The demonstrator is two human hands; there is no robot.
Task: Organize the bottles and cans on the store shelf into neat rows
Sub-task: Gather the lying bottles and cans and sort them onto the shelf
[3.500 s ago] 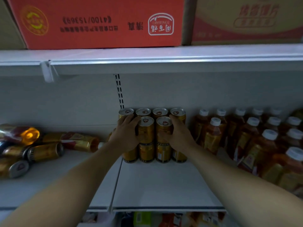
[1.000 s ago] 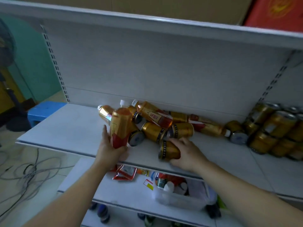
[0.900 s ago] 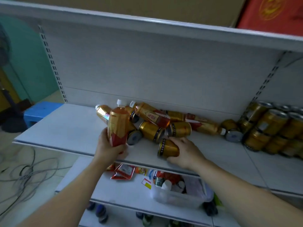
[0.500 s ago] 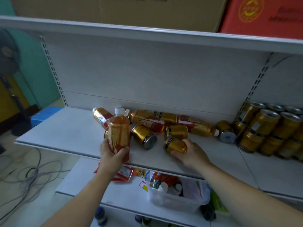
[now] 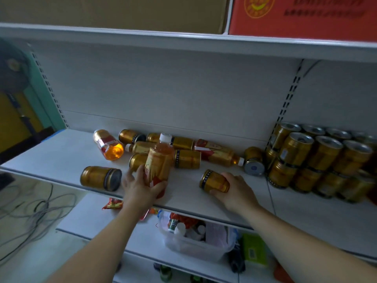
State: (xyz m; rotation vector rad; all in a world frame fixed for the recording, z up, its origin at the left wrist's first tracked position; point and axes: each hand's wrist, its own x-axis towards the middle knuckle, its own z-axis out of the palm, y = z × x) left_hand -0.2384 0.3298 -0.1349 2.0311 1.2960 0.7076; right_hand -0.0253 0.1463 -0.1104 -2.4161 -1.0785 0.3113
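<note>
While the left hand [image 5: 140, 188] gripped the bottle [image 5: 160, 160] of amber drink, fingers and thumb curled round its lower label, the bottle was upright with its white cap on top, above the front middle of the white shelf [image 5: 57, 154]; whether its base touched the shelf could not be told. To its right, apart from it, the right hand [image 5: 234, 193] clasped a gold can [image 5: 214, 180] lying on its side on the shelf, the fingers wrapped over the can's far end and the thumb beneath its near side. Behind both hands a jumble of cans and bottles [image 5: 185, 149] lay on their sides against the back panel, among them a long bottle [image 5: 218, 153] with its cap pointing right and a can [image 5: 254, 163] showing its base. Further left a tipped bottle [image 5: 108, 144] lay with its bottom toward the camera, and a lone can [image 5: 101, 178] lay near the front edge. At the right stood stacked cans [image 5: 318, 158], two tiers high, in rows. Above, the upper shelf [image 5: 183, 43] carried a brown carton [image 5: 122, 13] and a red carton [image 5: 302, 15]. Below sat a clear tub [image 5: 195, 244] of goods, and cables [image 5: 30, 211] trailed on the floor at the left.
</note>
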